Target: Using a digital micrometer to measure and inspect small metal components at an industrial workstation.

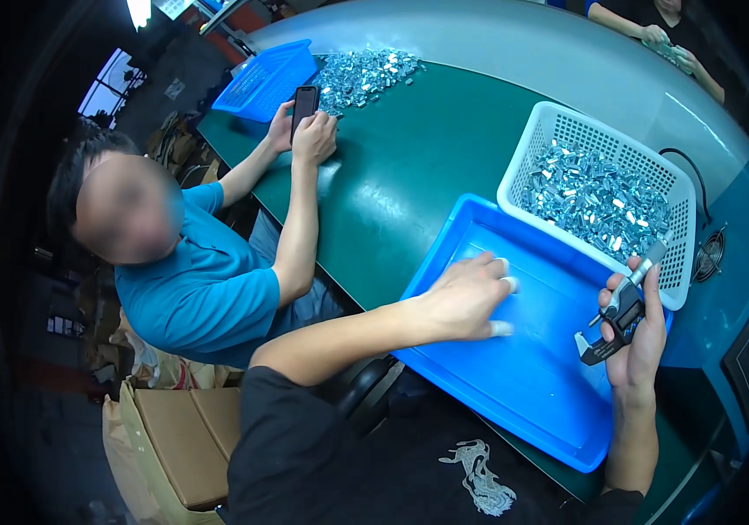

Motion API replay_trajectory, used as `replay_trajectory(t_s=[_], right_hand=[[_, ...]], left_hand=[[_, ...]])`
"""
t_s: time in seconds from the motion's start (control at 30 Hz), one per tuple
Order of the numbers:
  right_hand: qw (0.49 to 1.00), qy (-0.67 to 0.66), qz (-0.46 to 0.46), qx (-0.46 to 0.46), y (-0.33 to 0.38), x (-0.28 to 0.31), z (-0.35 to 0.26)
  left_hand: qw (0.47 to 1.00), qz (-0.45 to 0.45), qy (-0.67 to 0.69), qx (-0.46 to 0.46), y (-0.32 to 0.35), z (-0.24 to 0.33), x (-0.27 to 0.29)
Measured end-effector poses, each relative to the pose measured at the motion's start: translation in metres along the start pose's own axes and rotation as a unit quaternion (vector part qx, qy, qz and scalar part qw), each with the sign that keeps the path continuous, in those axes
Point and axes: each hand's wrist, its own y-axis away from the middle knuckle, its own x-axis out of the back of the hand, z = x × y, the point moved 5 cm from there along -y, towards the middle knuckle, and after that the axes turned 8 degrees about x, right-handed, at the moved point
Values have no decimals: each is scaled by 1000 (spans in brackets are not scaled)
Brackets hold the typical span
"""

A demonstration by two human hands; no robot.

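Observation:
My left hand point(466, 299) hovers over the shallow blue tray point(549, 385). White covers sit on several of its fingertips; the thumb stands apart from the bent fingers, and nothing shows between them. In my right hand point(644, 346) is a micrometer point(625, 308) with a dark body and silver frame, held over the tray's right side with its open jaw toward the lower left. Beyond the tray, a white perforated basket point(539, 131) holds many small shiny metal pieces point(597, 197). The basket's near edge meets the tray's far edge.
A green table point(392, 157) carries everything. At its far left lie a pile of metal pieces point(365, 77) and a blue basket point(260, 83). A person in a blue shirt point(208, 306) sits left, holding a phone point(304, 103). Cardboard boxes point(186, 446) stand lower left; a fan point(710, 254) is right.

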Motion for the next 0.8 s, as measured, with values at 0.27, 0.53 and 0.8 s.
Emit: replay_trajectory(t_s=[0.27, 0.53, 0.8], right_hand=[[1000, -8, -15, 8, -2, 2, 5], [1000, -3, -25, 5, 5, 4, 6], [998, -8, -50, -35, -3, 3, 7]], left_hand=[[995, -83, -41, 32, 22, -31, -21], [991, -116, -72, 1, 21, -18, -30], [931, -21, 350, 97, -3, 0, -4]])
